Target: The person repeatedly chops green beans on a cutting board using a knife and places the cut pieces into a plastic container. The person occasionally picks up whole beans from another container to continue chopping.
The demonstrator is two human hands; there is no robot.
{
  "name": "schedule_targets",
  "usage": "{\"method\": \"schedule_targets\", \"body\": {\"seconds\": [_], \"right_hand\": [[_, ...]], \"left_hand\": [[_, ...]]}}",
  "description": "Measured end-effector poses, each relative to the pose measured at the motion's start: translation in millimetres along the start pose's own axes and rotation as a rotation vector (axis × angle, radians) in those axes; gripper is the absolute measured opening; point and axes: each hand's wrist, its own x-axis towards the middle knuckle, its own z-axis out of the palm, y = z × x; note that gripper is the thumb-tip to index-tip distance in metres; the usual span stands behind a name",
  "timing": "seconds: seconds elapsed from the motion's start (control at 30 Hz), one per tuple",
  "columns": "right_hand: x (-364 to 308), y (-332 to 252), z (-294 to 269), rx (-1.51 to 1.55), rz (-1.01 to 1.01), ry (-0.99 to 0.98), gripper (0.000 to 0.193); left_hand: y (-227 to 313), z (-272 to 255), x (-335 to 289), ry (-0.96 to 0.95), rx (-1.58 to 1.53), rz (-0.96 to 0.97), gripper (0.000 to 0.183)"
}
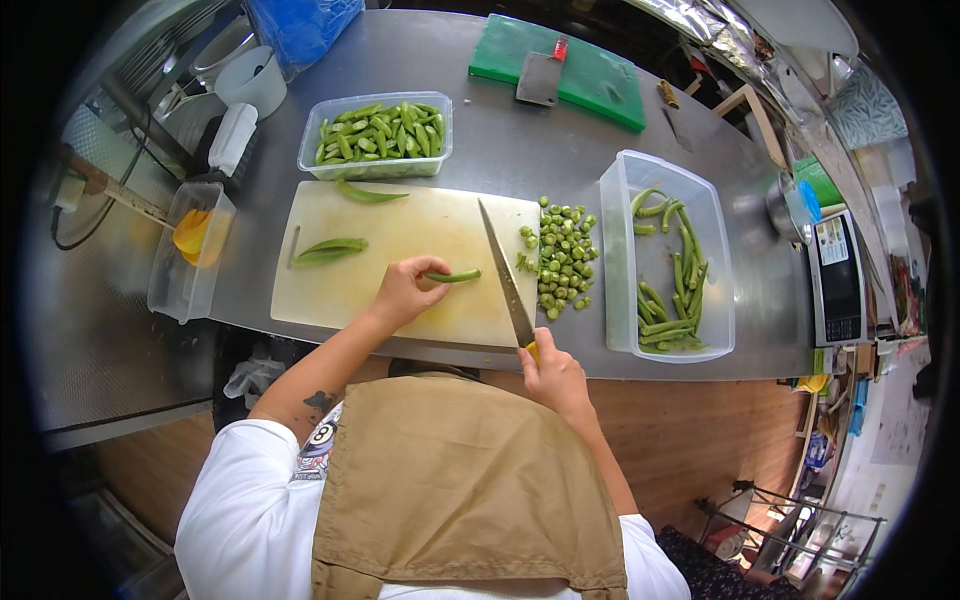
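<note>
My left hand (408, 290) pinches a green okra pod (456, 276) above the middle of a white cutting board (330, 290). In my right hand (556, 372) is a long kitchen knife (508, 275) with a yellow handle, its blade slanting up and away over the board's right part. Cut okra ends (566, 250) are heaped at the board's right edge and on the metal table beside it. More whole okra lies on the board: one pod (370, 193) at the far edge and a small bunch (331, 250) on the left.
A clear tub of trimmed okra (380, 133) stands behind the board. To the right, a larger plastic bin (720, 300) holds whole pods. Farther back, a cleaver (540, 80) rests on a green board (610, 92). A plastic container with a yellow item (193, 232) sits at left.
</note>
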Motion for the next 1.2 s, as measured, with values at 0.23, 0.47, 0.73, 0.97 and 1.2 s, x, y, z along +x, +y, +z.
{"method": "schedule_targets", "body": {"seconds": [0.23, 0.47, 0.73, 0.97, 1.2], "right_hand": [[10.3, -15.2, 12.5, -0.113, -0.092, -0.024, 0.026], [26.2, -12.8, 23.2, -0.183, -0.107, -0.073, 0.026], [4.8, -6.5, -18.4, -0.3, -0.25, -0.156, 0.023], [3.1, 13.6, -27.4, -0.328, -0.352, -0.193, 0.02], [28.5, -9.3, -5.5, -0.201, -0.277, -0.181, 0.024]], "left_hand": [[-12.8, 4.2, -10.1, 0.133, 0.238, 0.258, 0.018], [-10.1, -2.9, -16.2, 0.18, 0.424, 0.434, 0.016], [-18.5, -20.1, -7.6, -0.01, 0.727, 0.633, 0.016], [-22.6, -25.0, 2.1, -0.117, 0.732, 0.695, 0.021], [-18.7, -20.2, 3.4, -0.144, 0.707, 0.541, 0.022]]}}
